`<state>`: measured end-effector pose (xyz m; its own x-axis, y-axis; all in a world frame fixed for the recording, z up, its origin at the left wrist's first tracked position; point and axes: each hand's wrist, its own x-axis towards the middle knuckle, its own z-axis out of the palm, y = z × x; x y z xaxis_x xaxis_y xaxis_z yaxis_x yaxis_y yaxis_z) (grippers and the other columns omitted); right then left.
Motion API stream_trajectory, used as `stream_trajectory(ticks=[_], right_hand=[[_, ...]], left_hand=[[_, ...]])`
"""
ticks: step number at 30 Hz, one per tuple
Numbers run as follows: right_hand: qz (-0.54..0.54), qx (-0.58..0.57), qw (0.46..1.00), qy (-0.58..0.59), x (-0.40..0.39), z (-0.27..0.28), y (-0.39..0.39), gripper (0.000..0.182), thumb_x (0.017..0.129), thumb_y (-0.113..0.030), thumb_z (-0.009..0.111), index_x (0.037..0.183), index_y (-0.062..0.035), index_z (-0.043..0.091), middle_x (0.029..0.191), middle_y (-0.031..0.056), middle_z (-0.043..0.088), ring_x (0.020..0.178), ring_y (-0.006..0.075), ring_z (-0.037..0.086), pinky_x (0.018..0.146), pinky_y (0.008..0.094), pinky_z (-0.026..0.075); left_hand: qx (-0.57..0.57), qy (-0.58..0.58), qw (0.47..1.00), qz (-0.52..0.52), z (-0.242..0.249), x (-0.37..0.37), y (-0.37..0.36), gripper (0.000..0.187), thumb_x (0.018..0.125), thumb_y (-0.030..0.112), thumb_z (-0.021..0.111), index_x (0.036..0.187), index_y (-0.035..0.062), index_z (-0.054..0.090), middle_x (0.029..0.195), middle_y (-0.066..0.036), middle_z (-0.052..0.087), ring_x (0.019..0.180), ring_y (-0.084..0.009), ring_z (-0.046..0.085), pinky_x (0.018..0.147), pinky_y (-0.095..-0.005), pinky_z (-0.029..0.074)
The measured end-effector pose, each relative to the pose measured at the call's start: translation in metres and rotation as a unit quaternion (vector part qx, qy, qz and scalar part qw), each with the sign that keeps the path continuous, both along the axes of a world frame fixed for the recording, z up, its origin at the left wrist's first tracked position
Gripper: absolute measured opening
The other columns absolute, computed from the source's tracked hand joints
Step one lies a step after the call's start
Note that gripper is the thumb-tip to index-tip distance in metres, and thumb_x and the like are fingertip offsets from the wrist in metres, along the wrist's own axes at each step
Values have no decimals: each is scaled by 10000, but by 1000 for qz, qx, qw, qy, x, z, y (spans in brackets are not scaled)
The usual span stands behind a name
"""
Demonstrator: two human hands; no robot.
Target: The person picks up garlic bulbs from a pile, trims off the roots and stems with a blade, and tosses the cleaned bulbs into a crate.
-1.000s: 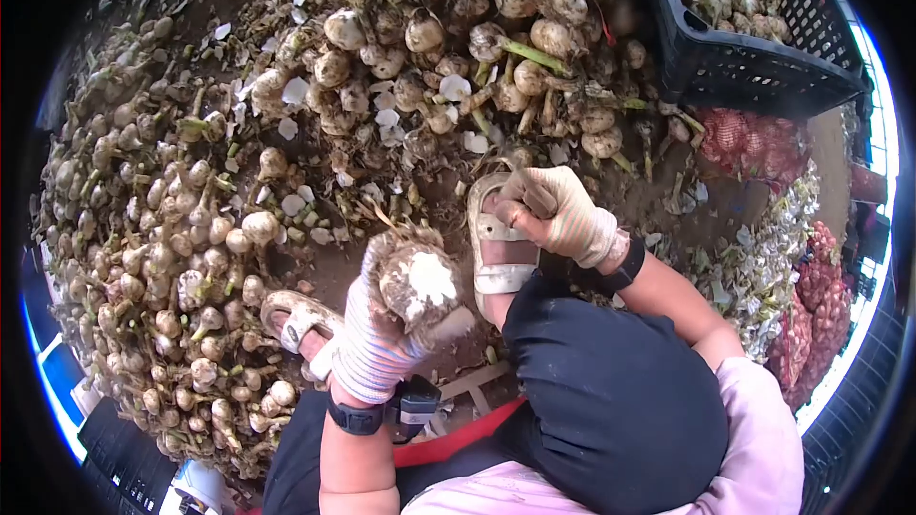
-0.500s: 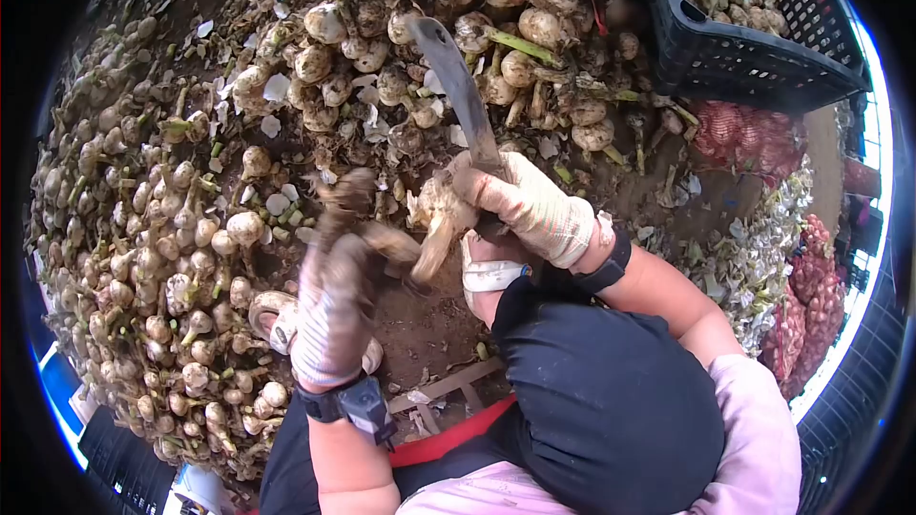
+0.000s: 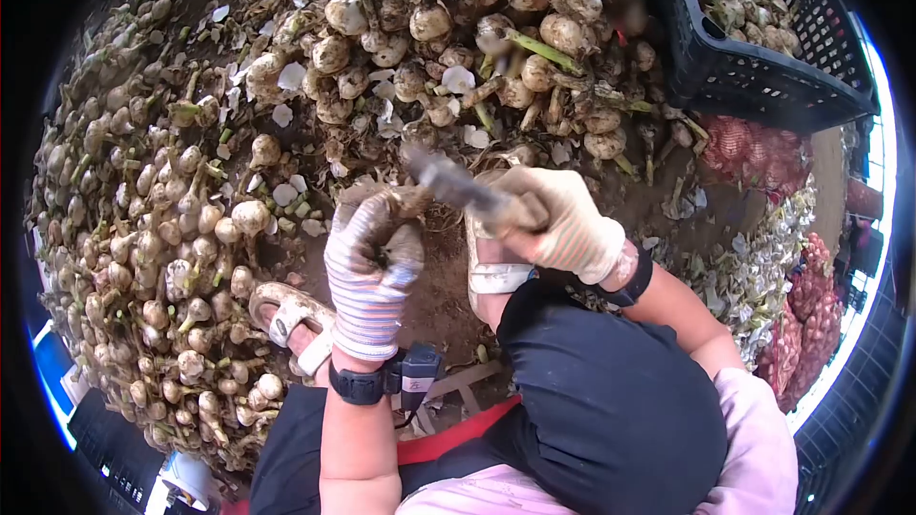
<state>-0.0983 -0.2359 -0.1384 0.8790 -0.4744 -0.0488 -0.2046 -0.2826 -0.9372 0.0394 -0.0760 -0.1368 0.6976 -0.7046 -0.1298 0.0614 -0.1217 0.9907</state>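
Gloved left hand (image 3: 372,262) hides its garlic bulb (image 3: 391,202); knife (image 3: 453,188) blurred.

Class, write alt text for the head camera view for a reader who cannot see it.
A gloved left hand grips a garlic bulb while the gloved right hand sets a knife against it. Heaped garlic surrounds the sandalled feet; a black crate stands upper right.

We are keeping both forearms bare and extended forward over our knees, each with a dark wrist strap. Our left hand (image 3: 374,262), in a striped glove, is curling into a closed grip, knuckles up. Our right hand (image 3: 563,221), in a pale glove, is clenching closed, thumb toward the left hand, the two nearly touching.
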Motion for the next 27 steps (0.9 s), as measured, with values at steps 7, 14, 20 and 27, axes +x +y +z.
stream_trajectory(ticks=[7,14,20,27], right_hand=[[90,4,994,58,13,-13,3,249,648,-152,703,857,-86,585,716,112,601,662,292,602,589,336,479],[-21,96,988,118,-29,-32,3,52,750,-69,609,784,-33,593,620,5,538,582,64,503,564,243,437],[-58,242,961,118,-16,-16,2,46,759,-52,601,801,-32,600,685,11,546,669,62,458,622,252,433],[-30,207,970,124,-11,-26,8,55,740,-78,614,751,-40,576,687,16,522,659,111,464,647,272,431]], left_hand=[[52,-313,948,-33,11,-3,-1,266,664,-12,638,929,20,625,895,-105,586,787,-247,593,716,-320,475],[64,-157,850,499,49,80,52,243,823,163,531,1022,27,559,952,-91,619,742,-135,573,645,-239,511],[-171,83,932,307,-6,150,104,513,889,389,391,1180,-23,483,1040,-194,602,943,-270,581,838,-351,485],[279,-309,908,57,-106,142,-68,616,663,102,706,1231,47,477,1204,-180,521,1091,-302,513,959,-342,415]])
